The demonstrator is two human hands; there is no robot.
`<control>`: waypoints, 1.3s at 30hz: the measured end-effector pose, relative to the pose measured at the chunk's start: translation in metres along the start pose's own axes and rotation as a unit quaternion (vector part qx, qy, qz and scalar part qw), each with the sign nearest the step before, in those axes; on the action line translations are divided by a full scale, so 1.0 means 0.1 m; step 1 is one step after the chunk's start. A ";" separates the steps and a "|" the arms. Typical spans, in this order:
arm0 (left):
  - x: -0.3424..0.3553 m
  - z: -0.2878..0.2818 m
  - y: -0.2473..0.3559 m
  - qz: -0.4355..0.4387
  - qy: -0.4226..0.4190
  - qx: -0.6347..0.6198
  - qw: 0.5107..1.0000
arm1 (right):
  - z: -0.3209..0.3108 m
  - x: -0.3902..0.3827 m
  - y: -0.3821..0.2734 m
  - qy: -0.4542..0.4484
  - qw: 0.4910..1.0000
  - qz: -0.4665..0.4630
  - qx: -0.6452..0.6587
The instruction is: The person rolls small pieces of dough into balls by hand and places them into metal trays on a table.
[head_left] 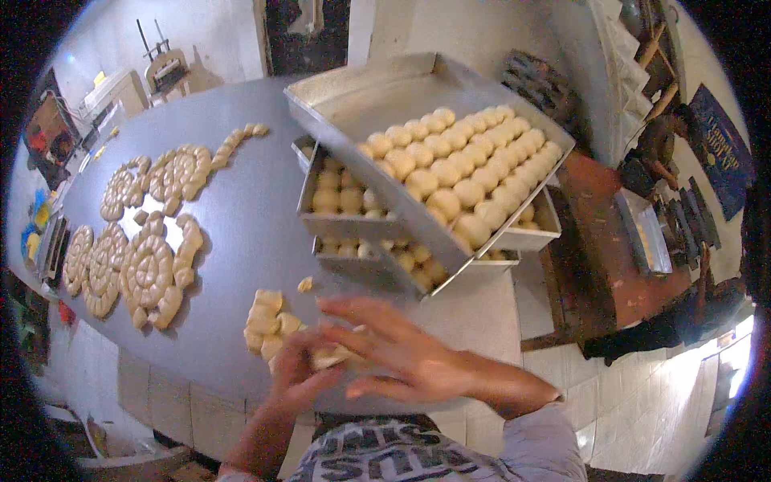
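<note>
In the head view, down at the bench's [241,225] near edge, both hands meet over a piece of pale dough [331,354]! The left hand [295,371] curls beside it, thumb toward the dough; whether that grip is clamped, I can't tell. The right hand [405,353] is over it, blurred, fingers and thumb apart. Cut dough pieces [269,321] sit bunched just left, coiled dough shapes [148,269] farther left, and beyond the right hand, dough balls [443,173] line a metal tray [361,100] stacked askew!
</note>
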State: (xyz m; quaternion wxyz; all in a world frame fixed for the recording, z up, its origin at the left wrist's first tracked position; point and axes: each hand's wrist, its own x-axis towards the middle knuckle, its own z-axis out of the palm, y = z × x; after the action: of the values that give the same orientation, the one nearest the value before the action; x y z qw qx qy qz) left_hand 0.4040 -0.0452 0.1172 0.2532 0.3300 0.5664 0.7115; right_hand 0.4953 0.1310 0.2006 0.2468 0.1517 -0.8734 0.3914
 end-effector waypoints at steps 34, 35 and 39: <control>-0.01 -0.87 -0.41 -0.144 0.067 0.050 0.986 | 0.11 -1.73 1.36 0.262 0.755 0.492 -0.345; 0.02 -0.85 -0.49 -0.143 0.062 0.094 0.983 | 0.22 -1.62 1.24 0.203 0.809 0.439 -0.335; 0.23 -0.47 -0.12 -0.156 0.057 0.022 0.986 | 0.26 -2.09 1.06 0.136 0.847 0.369 -0.358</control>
State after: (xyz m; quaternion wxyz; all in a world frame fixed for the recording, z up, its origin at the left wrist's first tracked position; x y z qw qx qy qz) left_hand 0.3533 -0.0557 0.1031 0.3208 0.2017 0.6403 0.6681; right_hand 0.6128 0.1945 0.0062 0.2372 -0.3353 -0.9023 0.1307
